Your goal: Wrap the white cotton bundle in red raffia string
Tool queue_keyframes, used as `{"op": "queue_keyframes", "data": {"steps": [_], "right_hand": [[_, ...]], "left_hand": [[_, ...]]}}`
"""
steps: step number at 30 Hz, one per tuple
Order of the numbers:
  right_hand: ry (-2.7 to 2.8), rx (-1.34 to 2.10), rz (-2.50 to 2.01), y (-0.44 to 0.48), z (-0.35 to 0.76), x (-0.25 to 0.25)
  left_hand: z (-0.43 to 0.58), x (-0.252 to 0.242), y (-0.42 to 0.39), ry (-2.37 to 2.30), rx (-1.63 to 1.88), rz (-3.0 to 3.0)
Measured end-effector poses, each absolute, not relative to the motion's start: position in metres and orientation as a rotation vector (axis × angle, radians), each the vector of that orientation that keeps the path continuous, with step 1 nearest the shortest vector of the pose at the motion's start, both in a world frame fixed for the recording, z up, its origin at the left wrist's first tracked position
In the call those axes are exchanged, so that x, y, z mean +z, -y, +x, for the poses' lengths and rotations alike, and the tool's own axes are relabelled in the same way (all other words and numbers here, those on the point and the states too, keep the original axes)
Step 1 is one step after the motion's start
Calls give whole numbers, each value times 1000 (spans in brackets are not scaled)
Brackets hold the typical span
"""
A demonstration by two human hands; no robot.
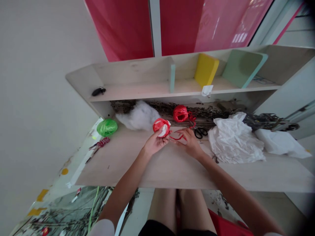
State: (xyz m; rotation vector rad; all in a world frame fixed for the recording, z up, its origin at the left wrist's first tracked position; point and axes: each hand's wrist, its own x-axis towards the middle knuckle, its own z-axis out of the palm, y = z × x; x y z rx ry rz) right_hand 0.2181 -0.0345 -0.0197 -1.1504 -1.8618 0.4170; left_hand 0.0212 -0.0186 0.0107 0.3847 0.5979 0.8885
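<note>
ball point(161, 127): red-white | strand point(177, 138): red | roll point(107, 127): green | bundle point(103, 142): perhaps red-white striped

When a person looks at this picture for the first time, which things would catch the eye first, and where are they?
Probably the red-and-white ball in the left hand over the table, with a red strand running from it to the right hand. Next might come the bright green ball at the table's left end and the crumpled white bag toward the right.
</note>
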Motion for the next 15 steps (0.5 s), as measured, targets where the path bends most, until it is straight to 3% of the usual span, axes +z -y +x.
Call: {"op": "queue_keyframes", "data": {"steps": [3,10,15], "right_hand": [[1931,414,-1056,34,218,-18],[1836,858,-1093,38,219,-15],[1768,867,-1124,38,219,-10]], "left_hand": [[21,12,21,-599,834,371],[15,14,17,-587,839,314],[13,20,16,-626,844,280]]}}
